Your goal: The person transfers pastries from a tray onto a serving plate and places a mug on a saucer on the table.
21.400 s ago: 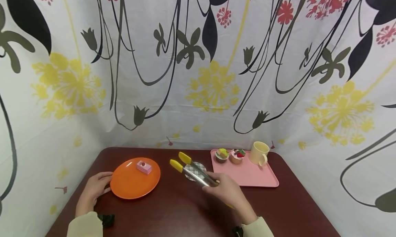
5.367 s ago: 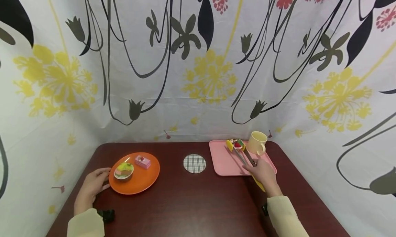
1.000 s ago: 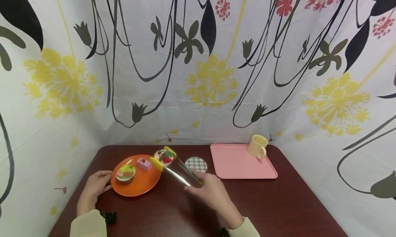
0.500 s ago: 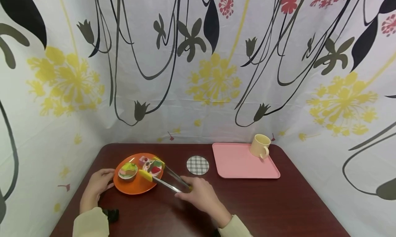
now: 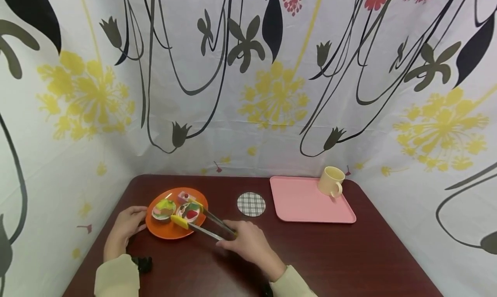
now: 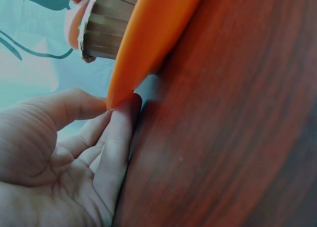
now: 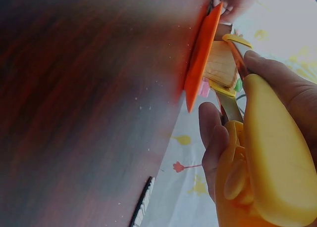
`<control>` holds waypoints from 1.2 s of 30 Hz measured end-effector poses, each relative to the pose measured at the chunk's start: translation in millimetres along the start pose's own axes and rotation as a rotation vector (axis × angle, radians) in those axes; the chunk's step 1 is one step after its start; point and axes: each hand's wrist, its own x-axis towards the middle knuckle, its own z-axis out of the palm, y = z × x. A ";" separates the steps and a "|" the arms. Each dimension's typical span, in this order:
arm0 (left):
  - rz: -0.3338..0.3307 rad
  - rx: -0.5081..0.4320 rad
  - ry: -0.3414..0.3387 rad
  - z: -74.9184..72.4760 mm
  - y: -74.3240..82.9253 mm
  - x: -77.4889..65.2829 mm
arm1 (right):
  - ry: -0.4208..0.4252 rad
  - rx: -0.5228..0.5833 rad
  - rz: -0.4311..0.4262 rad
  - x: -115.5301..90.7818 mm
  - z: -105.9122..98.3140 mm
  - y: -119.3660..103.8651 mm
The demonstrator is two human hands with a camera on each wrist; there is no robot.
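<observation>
My left hand (image 5: pixel 126 226) pinches the left rim of an orange plate (image 5: pixel 167 231); in the left wrist view the thumb (image 6: pixel 81 107) lies above the rim and fingers are below it. With my right hand (image 5: pixel 250 242) I grip metal tongs (image 5: pixel 206 231) that have yellow tips and handles (image 7: pixel 277 153). Between the tips sits a strawberry-topped cupcake (image 5: pixel 191 211), low over the plate; its pale case (image 7: pixel 220 64) seems to touch the plate in the right wrist view. A yellow-topped cupcake (image 5: pixel 165 208) stands beside it, and a pink cake slice (image 5: pixel 185 196) lies behind.
Right of the plate lies a round checked coaster (image 5: pixel 251 204). A pink tray (image 5: pixel 295 206) at the back right bears a pale yellow mug (image 5: pixel 331 182). The dark wooden table (image 5: pixel 330 258) ends against a patterned cloth (image 5: pixel 217 116).
Both cupcakes were on the tray at first. The tongs carried the strawberry-topped one left and lowered it to the plate, after the yellow-topped one came there. The left hand stayed at the rim.
</observation>
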 end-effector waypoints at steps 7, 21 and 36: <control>0.002 -0.010 0.004 5.5 2.8 -0.2 | -0.002 -0.030 0.026 3.0 1.1 4.7; 0.006 -0.012 -0.008 9.5 4.7 0.5 | 0.012 -0.006 0.049 2.1 -1.1 4.8; -0.019 0.002 0.010 2.4 5.6 -3.3 | 0.020 0.024 0.052 1.3 -22.4 -2.9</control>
